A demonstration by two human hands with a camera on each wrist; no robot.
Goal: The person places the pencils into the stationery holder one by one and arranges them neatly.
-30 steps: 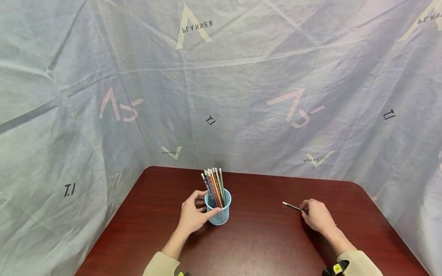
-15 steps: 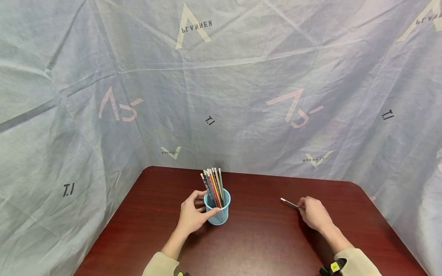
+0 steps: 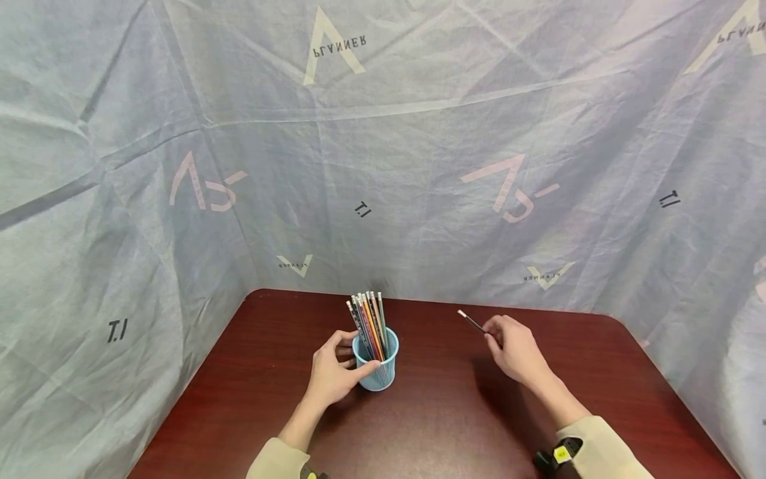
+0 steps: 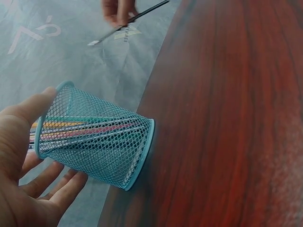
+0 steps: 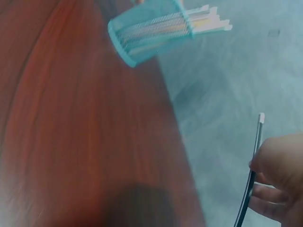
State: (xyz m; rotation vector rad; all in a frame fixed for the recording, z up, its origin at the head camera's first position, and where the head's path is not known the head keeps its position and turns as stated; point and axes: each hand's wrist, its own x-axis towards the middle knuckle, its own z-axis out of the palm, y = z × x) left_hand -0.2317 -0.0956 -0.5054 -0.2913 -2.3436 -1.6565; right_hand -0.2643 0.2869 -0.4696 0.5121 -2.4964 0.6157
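A light blue mesh cup (image 3: 377, 365) (image 4: 94, 146) (image 5: 149, 30) stands on the dark red table (image 3: 455, 412), filled with several coloured pencils (image 3: 368, 319). My left hand (image 3: 332, 372) (image 4: 23, 184) curls round the cup's left side, thumb on the rim. My right hand (image 3: 513, 347) (image 5: 279, 179) is raised above the table to the right of the cup and pinches a dark pencil (image 3: 472, 322) (image 4: 128, 21) (image 5: 250, 179), its white-tipped end pointing up and left toward the cup.
A grey-blue cloth backdrop (image 3: 383, 166) with printed letters hangs close behind and on both sides of the table. The table's rounded far corners meet the cloth.
My right hand has lifted the dark pencil off the table and carried it up and left, closer to the cup. My left hand and the cup have stayed put.
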